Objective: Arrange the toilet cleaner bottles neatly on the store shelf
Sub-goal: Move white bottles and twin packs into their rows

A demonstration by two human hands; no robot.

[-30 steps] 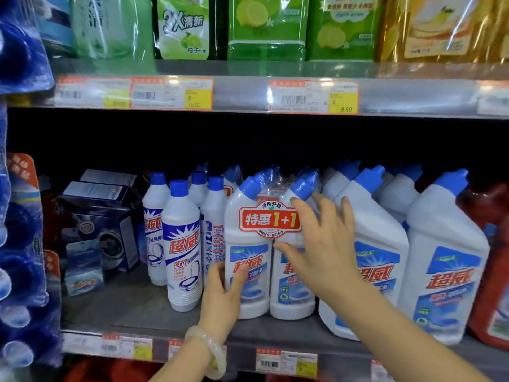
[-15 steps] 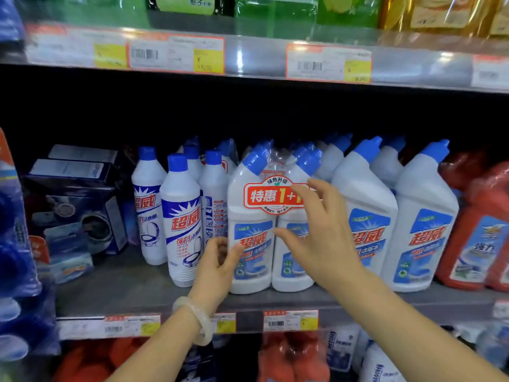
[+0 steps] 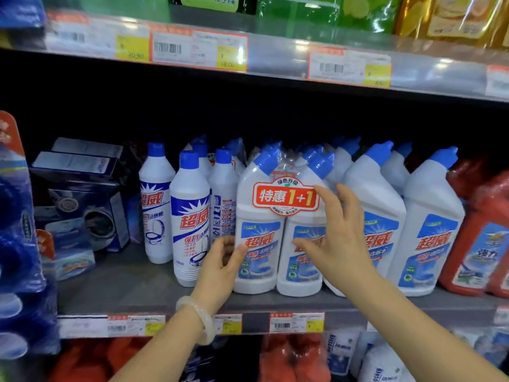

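At the shelf (image 3: 124, 285) front, our right hand (image 3: 338, 238) has come off the twin pack (image 3: 261, 216), fingers spread wide, while our left hand (image 3: 220, 267) still pinches its lower corner, so the pack looks squared and nearly ready to release.

I stand in a shop: barcoded price tags (image 3: 199, 49) line each shelf (image 3: 124, 288), and identical cleaner bottles (image 3: 374, 205) fill rows.

Grey metal shelf (image 3: 115, 288), deck bare at front left, recess behind it dark. Upper shelf rail (image 3: 275, 57) has a clear strip over price tags (image 3: 198, 49), with light glare on it. Lower rail (image 3: 248, 323) is tagged too.
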